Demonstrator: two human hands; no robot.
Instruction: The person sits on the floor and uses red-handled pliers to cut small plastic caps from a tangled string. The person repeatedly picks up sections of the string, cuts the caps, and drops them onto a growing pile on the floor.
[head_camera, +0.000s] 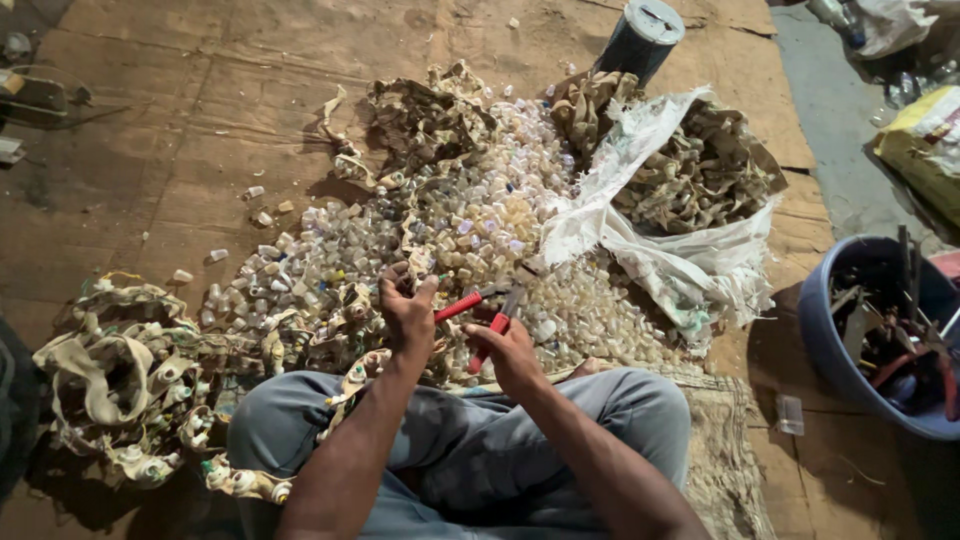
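I sit cross-legged on brown cardboard. My right hand (512, 352) grips red-handled pliers (478, 312), whose jaws point toward my left hand (407, 308). My left hand pinches a small piece on a strip of beige webbing (352, 372) that trails down over my left knee. Directly in front of my hands lies a big heap of small clear plastic caps (480, 225).
A tangle of beige straps with fittings (120, 375) lies at my left. An open white sack (690, 200) of straps sits behind the heap. A blue tub (880, 335) with tools stands at right, a dark cylinder (640, 35) at the back.
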